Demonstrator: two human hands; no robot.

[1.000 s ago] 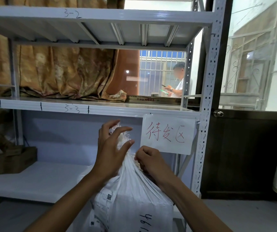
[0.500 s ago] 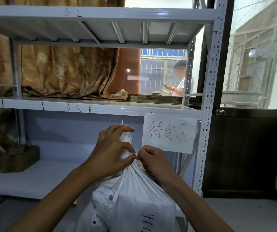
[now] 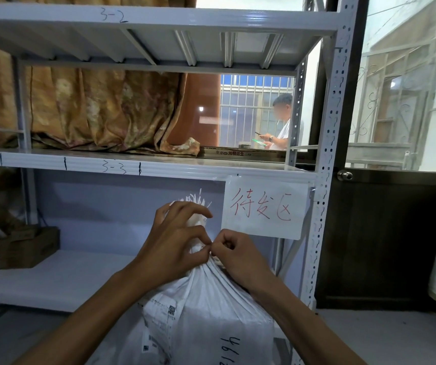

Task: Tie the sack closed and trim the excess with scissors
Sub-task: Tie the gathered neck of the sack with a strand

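A white woven sack (image 3: 211, 312) stands in front of me, low in the middle of the head view, with shipping labels and black handwritten digits on its side. Its mouth is gathered into a tight neck, and frayed white strands (image 3: 197, 200) stick up above it. My left hand (image 3: 174, 243) is wrapped round the neck from the left, thumb and forefinger pinching at the gather. My right hand (image 3: 234, 250) is curled into a fist at the neck's right side, pinching there too. Whatever tie they hold is hidden between the fingertips. No scissors are in view.
A white metal shelving rack (image 3: 325, 154) stands right behind the sack, with a paper sign in red writing (image 3: 264, 206) taped to it. A cardboard box (image 3: 27, 246) sits on the lower shelf at left. A dark door (image 3: 385, 233) is at right. A person stands beyond the window.
My left hand has slid down from the frayed top to the sack's neck. Both hands' fingertips have come together there, and the neck is bunched tighter.
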